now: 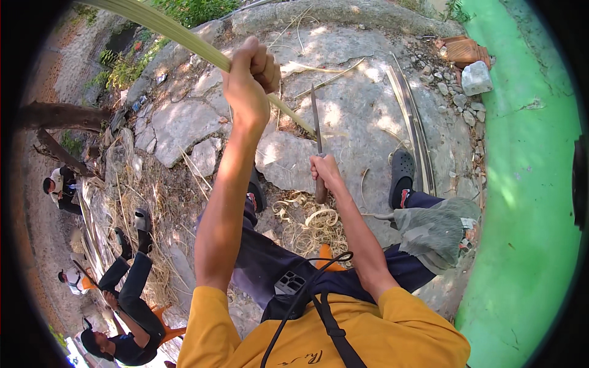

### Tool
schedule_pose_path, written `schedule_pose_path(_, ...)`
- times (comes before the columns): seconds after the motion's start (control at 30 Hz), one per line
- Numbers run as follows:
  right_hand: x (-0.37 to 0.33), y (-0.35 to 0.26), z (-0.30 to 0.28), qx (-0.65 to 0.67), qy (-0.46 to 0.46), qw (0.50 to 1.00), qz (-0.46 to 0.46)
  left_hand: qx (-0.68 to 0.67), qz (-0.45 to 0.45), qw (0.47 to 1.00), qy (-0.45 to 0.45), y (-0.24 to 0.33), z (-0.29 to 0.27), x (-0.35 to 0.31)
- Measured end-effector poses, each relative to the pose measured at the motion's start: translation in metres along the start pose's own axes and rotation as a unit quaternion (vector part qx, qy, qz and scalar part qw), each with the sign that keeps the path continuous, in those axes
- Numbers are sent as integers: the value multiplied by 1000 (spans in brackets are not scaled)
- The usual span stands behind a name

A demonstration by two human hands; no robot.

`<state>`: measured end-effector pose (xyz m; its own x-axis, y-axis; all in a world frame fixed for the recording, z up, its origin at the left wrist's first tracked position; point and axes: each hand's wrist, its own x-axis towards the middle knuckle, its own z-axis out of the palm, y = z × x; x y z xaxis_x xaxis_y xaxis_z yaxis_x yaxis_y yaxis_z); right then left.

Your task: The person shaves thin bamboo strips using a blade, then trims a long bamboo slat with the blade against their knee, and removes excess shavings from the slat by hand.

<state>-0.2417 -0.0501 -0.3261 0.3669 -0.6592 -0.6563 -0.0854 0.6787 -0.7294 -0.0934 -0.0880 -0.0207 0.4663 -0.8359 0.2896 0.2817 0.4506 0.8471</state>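
Far left, well apart from both grips: a seated co-worker (138, 294), dark clothes. The pale, greenish-yellow strip (184, 39) ran from upper left through the left grip (248, 83), its lower end down by the blade; couldn't tell if they touched. Left grip: fingers curled fully around the strip. Strip looked light, springy along its length, stiff across, likely to split with the grain; edges maybe sharp. Best hold: flat faces, mid-length, clear of the blade. Right of that, the long narrow knife (316, 119) stood point-away, its handle in the right grip (325, 170), fingers closed round it. Curled shavings (322, 227) lay below the right grip; more strips (414, 126) to its right, gray cloth (429, 230) lower right, over the thigh.
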Motion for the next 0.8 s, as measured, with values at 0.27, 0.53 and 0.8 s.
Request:
schedule_pose_path(0.27,-53,55,54,-207,2,967,-147,65,25,996,49,47,-33,-21)
schedule_pose_path(0.53,-36,96,58,-283,-15,956,-68,40,1,995,96,56,-90,-47)
schedule_pose_path(0.8,-31,69,92,-99,-106,985,-89,54,22,993,101,66,-84,-53)
